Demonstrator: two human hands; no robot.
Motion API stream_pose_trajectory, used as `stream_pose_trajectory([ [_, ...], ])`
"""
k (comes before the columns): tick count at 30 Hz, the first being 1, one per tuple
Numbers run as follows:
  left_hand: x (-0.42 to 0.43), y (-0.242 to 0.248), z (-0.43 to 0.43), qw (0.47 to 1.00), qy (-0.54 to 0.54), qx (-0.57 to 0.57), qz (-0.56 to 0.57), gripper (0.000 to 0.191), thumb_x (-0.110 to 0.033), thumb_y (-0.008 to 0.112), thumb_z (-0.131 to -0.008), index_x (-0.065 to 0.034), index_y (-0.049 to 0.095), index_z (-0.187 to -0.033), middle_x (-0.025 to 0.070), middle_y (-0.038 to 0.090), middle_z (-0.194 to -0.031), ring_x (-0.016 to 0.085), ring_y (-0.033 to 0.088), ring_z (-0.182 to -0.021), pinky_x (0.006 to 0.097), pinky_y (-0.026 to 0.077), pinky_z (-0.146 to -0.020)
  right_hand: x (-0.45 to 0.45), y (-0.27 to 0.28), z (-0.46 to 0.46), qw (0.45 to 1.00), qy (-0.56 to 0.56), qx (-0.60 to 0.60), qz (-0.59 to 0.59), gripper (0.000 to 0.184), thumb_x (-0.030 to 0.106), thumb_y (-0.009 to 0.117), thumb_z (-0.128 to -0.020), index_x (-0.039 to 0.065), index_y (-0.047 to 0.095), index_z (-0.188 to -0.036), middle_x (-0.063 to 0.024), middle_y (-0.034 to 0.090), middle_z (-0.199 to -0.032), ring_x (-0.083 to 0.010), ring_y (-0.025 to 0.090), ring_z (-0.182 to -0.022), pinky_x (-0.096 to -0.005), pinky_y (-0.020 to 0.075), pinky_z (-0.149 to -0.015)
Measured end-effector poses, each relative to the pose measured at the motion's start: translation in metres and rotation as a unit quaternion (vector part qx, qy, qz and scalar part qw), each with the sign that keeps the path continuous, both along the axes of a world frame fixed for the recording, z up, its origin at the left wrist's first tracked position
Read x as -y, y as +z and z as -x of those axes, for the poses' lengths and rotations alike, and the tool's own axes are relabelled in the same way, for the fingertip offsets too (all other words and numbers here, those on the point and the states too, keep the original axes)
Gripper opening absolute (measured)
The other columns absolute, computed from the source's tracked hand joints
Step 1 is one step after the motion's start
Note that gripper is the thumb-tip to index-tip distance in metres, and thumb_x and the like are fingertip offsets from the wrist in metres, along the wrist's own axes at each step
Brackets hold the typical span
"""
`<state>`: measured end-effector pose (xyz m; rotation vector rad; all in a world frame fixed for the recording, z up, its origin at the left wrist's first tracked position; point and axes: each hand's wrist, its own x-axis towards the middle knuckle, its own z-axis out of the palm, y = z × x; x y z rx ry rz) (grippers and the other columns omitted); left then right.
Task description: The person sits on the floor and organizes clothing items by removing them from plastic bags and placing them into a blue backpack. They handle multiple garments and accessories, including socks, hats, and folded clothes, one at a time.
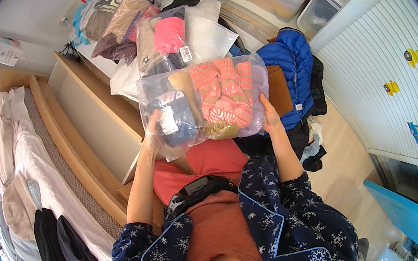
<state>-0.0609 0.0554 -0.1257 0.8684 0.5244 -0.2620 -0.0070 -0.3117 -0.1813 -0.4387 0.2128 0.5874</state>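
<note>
Between my two hands a clear plastic bag (201, 74) is held up above my lap. Through the film a pink and tan knitted garment (227, 96) shows, with a lilac piece (258, 93) along its right side. A dark blue folded item (183, 124) with a white label lies at the bag's left. My left hand (154, 130) grips the lower left edge, partly seen through the plastic. At the right edge my right hand (270, 113) holds on, thumb on the front and the other fingers mostly hidden.
Bagged clothes (121, 22) are heaped on the white surface ahead. A blue puffer jacket (290, 69) lies to the right, beside a brown cardboard piece (279, 88). An open wooden drawer (99, 101) stands at left, near a bed frame (69, 133). A white shutter door (386, 72) bears vehicle stickers.
</note>
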Motion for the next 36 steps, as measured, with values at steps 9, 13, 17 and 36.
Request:
stream_pose_trajectory([
  [9,0.004,0.011,-0.006,0.983,-0.043,0.052,-0.172,0.041,-0.016,0.068,-0.086,0.0006,0.055,-0.121,0.0091,0.064,-0.110,0.020,0.063,-0.098,0.0325,0.051,-0.086,0.012,-0.017,-0.019,0.994,0.019,-0.020,0.106,0.053,0.038,0.058,-0.093,0.005,0.048,-0.133,-0.0101,0.058,-0.126,-0.0222,0.058,-0.111,-0.0393,0.0478,-0.095],
  [13,0.008,0.004,0.004,0.987,-0.016,0.088,-0.131,0.042,-0.013,0.069,-0.087,0.0006,0.052,-0.124,0.0103,0.061,-0.116,0.021,0.060,-0.104,0.0351,0.049,-0.090,0.013,-0.010,-0.024,0.984,0.040,-0.051,0.163,0.056,0.038,0.065,-0.088,0.004,0.051,-0.130,-0.0106,0.060,-0.121,-0.0221,0.059,-0.110,-0.0388,0.0487,-0.093],
  [17,0.004,0.003,0.008,0.989,-0.050,0.060,-0.127,0.049,-0.013,0.070,-0.086,0.0001,0.048,-0.128,0.0109,0.058,-0.121,0.022,0.058,-0.109,0.0362,0.049,-0.092,0.019,-0.018,-0.025,0.972,0.088,-0.029,0.214,0.054,0.032,0.068,-0.086,0.000,0.053,-0.126,-0.0121,0.062,-0.117,-0.0216,0.061,-0.105,-0.0374,0.0502,-0.090],
  [36,-0.037,0.055,-0.199,0.538,0.118,0.236,-0.801,0.044,-0.015,0.069,-0.084,0.0057,0.051,-0.119,0.0201,0.063,-0.103,0.030,0.060,-0.094,0.0362,0.045,-0.090,0.118,-0.048,0.009,0.975,-0.061,-0.100,0.189,0.045,0.022,0.064,-0.088,0.002,0.053,-0.127,-0.0124,0.061,-0.121,-0.0256,0.061,-0.108,-0.0425,0.0477,-0.095],
])
